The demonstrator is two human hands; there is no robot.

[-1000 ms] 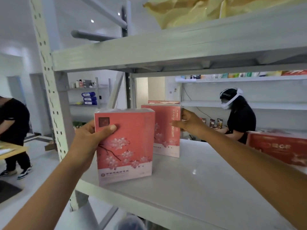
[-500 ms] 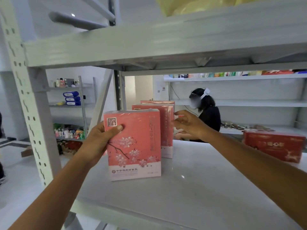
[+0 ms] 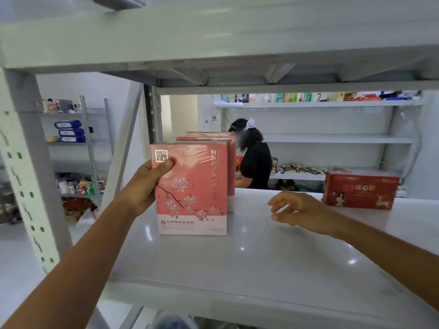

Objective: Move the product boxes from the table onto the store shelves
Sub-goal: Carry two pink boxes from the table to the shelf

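A pink product box (image 3: 192,188) with white blossoms stands upright on the white shelf (image 3: 261,262), and my left hand (image 3: 145,186) grips its left edge with the thumb on the front face. Directly behind it stand two more pink boxes (image 3: 229,167) in a row, mostly hidden. My right hand (image 3: 299,211) hovers above the shelf to the right of the boxes, fingers loosely spread, holding nothing. A red box (image 3: 360,191) stands at the shelf's far right.
The shelf board above (image 3: 213,43) hangs low over the boxes. A perforated upright post (image 3: 28,181) stands at the left. Behind the shelf a person in black (image 3: 254,162) works at other shelving (image 3: 332,138) holding small goods.
My right hand let go of the second pink box and drew back to the right and down. The front box in my left hand moved inward, in line before the others.
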